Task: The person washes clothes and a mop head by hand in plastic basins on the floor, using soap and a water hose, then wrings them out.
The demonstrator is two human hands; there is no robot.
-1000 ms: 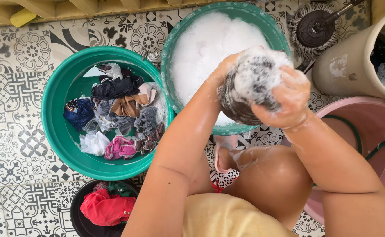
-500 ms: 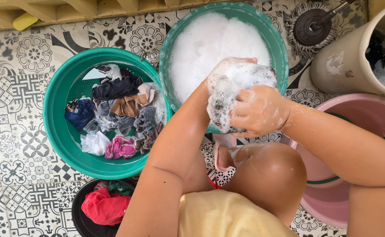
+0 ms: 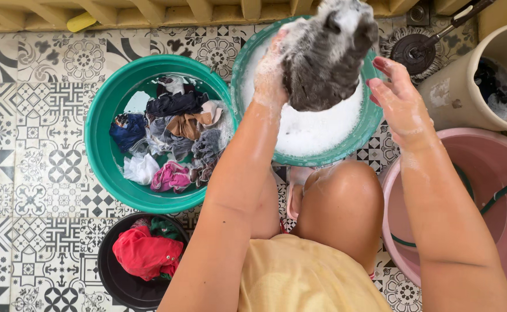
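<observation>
1. The left hand holds up a dark grey, soapy garment. Its grip is closed on the left side of the cloth, and foam covers the fingers. The cloth hangs over the teal foam basin, so in my judgement the drips fall back into the suds and not on the floor.
2. The right hand is open with the fingers spread. It is just beside the garment on the right and holds nothing. I cannot tell if the fingertips touch the cloth.
3. To the left stands a second teal basin full of small mixed clothes, dark, brown, white and pink. It is close to the foam basin, probably to be in easy reach of the person.
4. Below it, a black bucket keeps red and green cloth apart from the rest.
5. On the right there is a pink tub with a green hose in it, and a beige bucket behind it.
6. All stands on the floor of black and white patterned tiles, with a round drain cover near the top. Wooden slats run along the far edge. The person sits low; one bare knee shows between the arms.
</observation>
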